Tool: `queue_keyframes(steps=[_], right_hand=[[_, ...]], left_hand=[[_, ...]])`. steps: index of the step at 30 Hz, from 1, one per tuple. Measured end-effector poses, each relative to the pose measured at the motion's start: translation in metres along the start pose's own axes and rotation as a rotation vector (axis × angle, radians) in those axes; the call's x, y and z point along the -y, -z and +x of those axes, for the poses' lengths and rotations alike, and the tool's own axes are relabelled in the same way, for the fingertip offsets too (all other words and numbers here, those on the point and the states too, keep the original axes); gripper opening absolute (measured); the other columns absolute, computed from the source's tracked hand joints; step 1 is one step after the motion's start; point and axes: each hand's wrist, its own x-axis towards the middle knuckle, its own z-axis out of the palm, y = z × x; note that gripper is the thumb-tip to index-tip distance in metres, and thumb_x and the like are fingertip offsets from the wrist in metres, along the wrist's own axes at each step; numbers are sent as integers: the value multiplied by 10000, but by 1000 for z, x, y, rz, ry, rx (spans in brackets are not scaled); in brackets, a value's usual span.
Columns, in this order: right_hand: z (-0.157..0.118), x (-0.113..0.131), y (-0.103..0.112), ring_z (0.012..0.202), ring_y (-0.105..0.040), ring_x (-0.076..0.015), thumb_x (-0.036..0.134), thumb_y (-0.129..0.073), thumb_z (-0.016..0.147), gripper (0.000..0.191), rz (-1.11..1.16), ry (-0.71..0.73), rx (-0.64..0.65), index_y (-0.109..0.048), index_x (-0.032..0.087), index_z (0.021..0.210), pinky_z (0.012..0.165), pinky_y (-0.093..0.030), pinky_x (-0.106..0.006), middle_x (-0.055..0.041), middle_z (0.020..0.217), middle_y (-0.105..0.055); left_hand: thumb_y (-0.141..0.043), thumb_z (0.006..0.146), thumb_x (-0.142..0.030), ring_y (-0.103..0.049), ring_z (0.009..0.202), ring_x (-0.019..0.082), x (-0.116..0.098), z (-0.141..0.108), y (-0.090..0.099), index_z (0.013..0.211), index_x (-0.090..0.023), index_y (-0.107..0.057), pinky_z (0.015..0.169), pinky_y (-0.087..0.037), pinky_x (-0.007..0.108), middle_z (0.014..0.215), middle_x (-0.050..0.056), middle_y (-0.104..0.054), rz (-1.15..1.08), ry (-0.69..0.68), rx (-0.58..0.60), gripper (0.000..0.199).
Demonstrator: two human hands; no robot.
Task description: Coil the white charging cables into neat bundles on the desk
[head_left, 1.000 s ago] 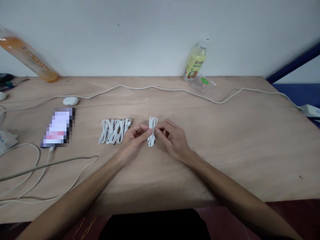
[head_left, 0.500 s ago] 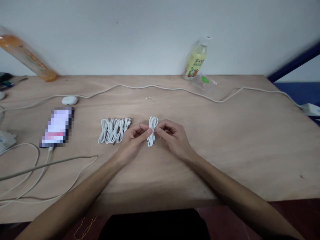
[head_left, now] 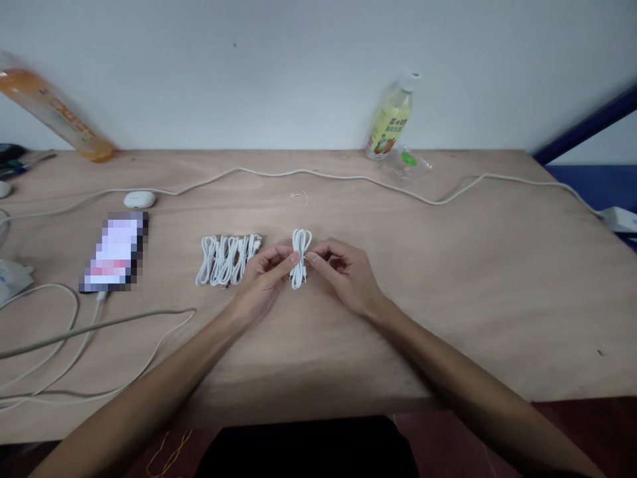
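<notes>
A small coiled white cable (head_left: 300, 255) is pinched at its middle between both hands over the wooden table (head_left: 448, 292). My left hand (head_left: 263, 277) grips it from the left with thumb and forefinger. My right hand (head_left: 346, 273) grips it from the right the same way. Just left of my left hand lies a row of several bundled white cables (head_left: 226, 259), flat on the table.
A phone (head_left: 115, 252) with a cable plugged in lies at the left, a white earbud case (head_left: 139, 198) behind it. A long white cord (head_left: 308, 174) runs across the back. A yellow-labelled bottle (head_left: 391, 119) and an orange bottle (head_left: 54, 109) stand by the wall. Loose cords (head_left: 74, 332) loop at the near left.
The coiled cable and both hands have shifted slightly up and left; the fingers have adjusted their pinch on its middle. Everything else lies as before.
</notes>
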Motion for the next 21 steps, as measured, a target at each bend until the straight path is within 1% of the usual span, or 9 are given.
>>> queue_keyframes(steps=[2, 4, 9, 12, 14, 17, 21], right_hand=[[-1, 0, 0, 660, -602, -142, 340, -725, 982, 161, -45, 31, -3, -738, 232, 863, 605, -475, -290, -2, 803, -733], [-2, 0, 0, 656, -591, -138, 305, -716, 989, 135, -91, 79, -7, -724, 233, 875, 597, -479, -283, 1, 806, -716], [-2, -2, 2, 700, -613, -142, 215, -660, 1050, 142, -257, 300, 0, -722, 222, 923, 647, -520, -281, -18, 863, -711], [-2, -4, 3, 708, -620, -147, 189, -644, 1071, 159, -367, 409, -25, -722, 215, 936, 672, -529, -285, -27, 862, -699], [-3, -6, 3, 729, -628, -163, 205, -635, 1080, 176, -430, 440, -36, -727, 225, 931, 694, -537, -298, -32, 862, -693], [-4, -8, 4, 770, -633, -187, 238, -615, 1094, 196, -491, 434, -28, -744, 240, 947, 726, -544, -323, -46, 882, -691], [-5, -10, 4, 779, -625, -186, 249, -584, 1116, 208, -484, 436, -32, -759, 239, 1004, 729, -543, -323, -51, 920, -687]], left_hand=[[-1015, 743, -447, -664, 770, 146, 0, 0, 0, 855, -175, -831, 745, -539, 285, 808, 16, -742, 0, 1, -3, 347], [-1018, 737, -447, -669, 767, 149, 1, 0, 0, 857, -171, -829, 744, -542, 286, 813, 21, -747, 0, 2, -11, 356], [-1002, 748, -484, -667, 763, 149, 4, 2, 2, 858, -174, -832, 743, -531, 283, 816, 18, -756, 54, -30, -24, 371], [-980, 775, -495, -673, 784, 152, 6, 2, 4, 888, -176, -842, 776, -528, 287, 847, 24, -777, 104, -56, -32, 366], [-969, 791, -480, -669, 789, 149, 5, 2, 4, 897, -174, -844, 794, -519, 283, 852, 25, -783, 138, -62, -42, 347], [-963, 797, -455, -649, 764, 146, 3, 1, 2, 875, -175, -839, 780, -504, 282, 828, 21, -776, 182, -73, -53, 316], [-962, 795, -435, -629, 747, 157, -3, 0, 0, 869, -183, -838, 754, -504, 294, 826, 26, -779, 268, -117, -77, 290]])
